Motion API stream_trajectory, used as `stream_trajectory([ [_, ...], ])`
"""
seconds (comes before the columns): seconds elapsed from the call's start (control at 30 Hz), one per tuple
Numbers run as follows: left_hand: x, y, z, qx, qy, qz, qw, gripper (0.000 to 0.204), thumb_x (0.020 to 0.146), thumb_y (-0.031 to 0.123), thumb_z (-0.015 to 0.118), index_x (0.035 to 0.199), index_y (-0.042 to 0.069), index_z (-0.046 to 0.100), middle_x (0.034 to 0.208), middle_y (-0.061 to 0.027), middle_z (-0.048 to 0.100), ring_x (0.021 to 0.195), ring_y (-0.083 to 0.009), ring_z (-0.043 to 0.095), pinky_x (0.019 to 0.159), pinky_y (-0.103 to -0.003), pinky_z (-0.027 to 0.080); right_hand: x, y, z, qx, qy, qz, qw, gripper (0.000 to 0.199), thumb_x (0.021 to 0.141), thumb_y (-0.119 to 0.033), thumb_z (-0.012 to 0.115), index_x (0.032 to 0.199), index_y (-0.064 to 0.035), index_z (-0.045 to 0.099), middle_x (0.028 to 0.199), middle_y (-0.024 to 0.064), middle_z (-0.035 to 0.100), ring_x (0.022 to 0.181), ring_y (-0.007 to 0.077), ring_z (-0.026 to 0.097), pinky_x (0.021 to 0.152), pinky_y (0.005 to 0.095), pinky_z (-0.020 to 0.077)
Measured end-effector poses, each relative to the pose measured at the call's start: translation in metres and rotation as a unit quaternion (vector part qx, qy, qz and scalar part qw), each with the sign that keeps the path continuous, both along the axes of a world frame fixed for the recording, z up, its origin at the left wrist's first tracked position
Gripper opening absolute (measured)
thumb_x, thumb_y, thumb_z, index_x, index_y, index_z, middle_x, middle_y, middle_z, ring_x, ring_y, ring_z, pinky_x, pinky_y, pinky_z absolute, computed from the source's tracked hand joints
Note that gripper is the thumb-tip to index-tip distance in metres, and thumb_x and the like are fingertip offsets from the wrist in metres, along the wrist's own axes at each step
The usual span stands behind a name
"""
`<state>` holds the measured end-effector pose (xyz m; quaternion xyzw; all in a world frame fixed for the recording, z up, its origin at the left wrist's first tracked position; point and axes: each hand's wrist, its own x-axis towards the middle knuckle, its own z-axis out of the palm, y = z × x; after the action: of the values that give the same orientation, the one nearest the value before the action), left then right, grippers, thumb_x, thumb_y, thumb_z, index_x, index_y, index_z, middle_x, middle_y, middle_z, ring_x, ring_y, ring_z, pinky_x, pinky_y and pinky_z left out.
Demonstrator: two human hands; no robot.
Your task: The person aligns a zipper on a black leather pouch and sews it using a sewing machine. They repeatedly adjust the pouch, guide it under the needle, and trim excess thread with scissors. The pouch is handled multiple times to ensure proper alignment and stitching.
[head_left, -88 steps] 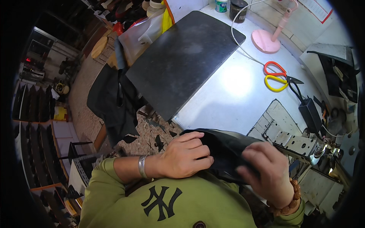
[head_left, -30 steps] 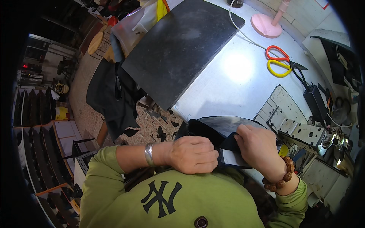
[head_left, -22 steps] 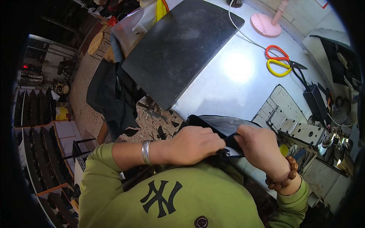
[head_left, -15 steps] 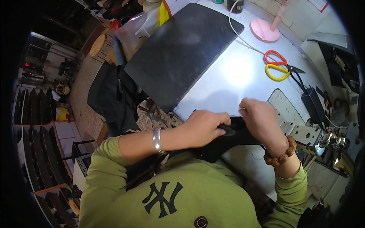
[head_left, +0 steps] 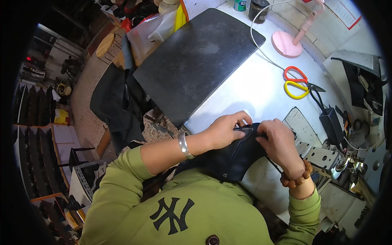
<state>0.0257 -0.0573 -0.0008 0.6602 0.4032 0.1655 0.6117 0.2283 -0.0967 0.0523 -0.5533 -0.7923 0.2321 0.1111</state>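
Observation:
A dark fabric piece [head_left: 247, 157] with a zipper [head_left: 232, 157] lies across my lap and over the table's near edge. The metal slider hangs low on the zipper, close to my body. My left hand [head_left: 226, 131], with a silver bangle on its wrist, pinches the upper end of the fabric beside the zipper between thumb and forefinger. Just to its right, my right hand [head_left: 278, 142] has curled fingers closed on the fabric's upper right edge. A beaded bracelet circles that wrist. The fingertips partly hide the folded fabric between the hands.
A large black board [head_left: 200, 61] covers the table's left part. Scissors [head_left: 297, 87] with red and yellow handles lie at the right, near a black power adapter [head_left: 331, 124] and sewing machine metalwork [head_left: 318, 157]. Behind stands a pink lamp base [head_left: 287, 44]. Dark cloth [head_left: 116, 110] hangs at left.
The fabric has been spread, so its zipper now shows. My right hand has come down onto the fabric's edge, and my left hand has shifted slightly right.

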Motion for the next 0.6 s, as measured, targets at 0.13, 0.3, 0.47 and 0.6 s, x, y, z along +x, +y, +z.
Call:
stream_trajectory([
  [0.13, -0.01, -0.004, 0.004, -0.061, -0.022, -0.063, 0.996, 0.029, 0.084, -0.003, 0.065, 0.111, 0.004, 0.058, 0.096, -0.0043, 0.062, 0.095, -0.0133, 0.057, 0.088, -0.028, 0.045, 0.0, -0.005, 0.006, -0.058, 0.058, 0.039, 0.996, 0.016, 0.077, -0.011, 0.071, 0.089, -0.0072, 0.062, 0.085, 0.0077, 0.06, 0.081, 0.0297, 0.058, 0.069, 0.0385, 0.0482],
  [0.3, -0.016, -0.012, 0.011, 0.039, -0.005, -0.107, 0.993, 0.015, 0.078, 0.0, 0.069, 0.091, 0.004, 0.062, 0.093, -0.007, 0.061, 0.092, -0.0224, 0.061, 0.082, -0.032, 0.047, 0.001, 0.005, 0.011, -0.239, 0.175, -0.038, 0.954, 0.015, 0.085, -0.012, 0.067, 0.091, 0.0015, 0.062, 0.078, 0.0128, 0.063, 0.068, 0.0256, 0.062, 0.062, 0.0335, 0.049],
  [0.47, -0.019, -0.019, 0.012, 0.122, -0.013, -0.087, 0.989, 0.014, 0.076, 0.005, 0.069, 0.088, 0.008, 0.063, 0.094, -0.0083, 0.06, 0.091, -0.0306, 0.06, 0.077, -0.04, 0.047, -0.001, 0.021, 0.006, -0.275, 0.168, -0.045, 0.946, 0.014, 0.087, -0.01, 0.064, 0.093, 0.003, 0.064, 0.073, 0.0157, 0.066, 0.064, 0.0257, 0.064, 0.059, 0.0334, 0.0489],
  [0.6, -0.02, -0.02, 0.009, 0.143, -0.018, -0.063, 0.987, 0.017, 0.076, 0.003, 0.069, 0.089, 0.006, 0.06, 0.094, -0.0089, 0.06, 0.09, -0.0307, 0.061, 0.076, -0.04, 0.048, -0.006, 0.028, -0.004, -0.22, 0.088, 0.004, 0.971, 0.018, 0.085, -0.016, 0.065, 0.092, 0.0007, 0.066, 0.076, 0.0174, 0.066, 0.069, 0.0327, 0.064, 0.064, 0.0378, 0.0499],
])
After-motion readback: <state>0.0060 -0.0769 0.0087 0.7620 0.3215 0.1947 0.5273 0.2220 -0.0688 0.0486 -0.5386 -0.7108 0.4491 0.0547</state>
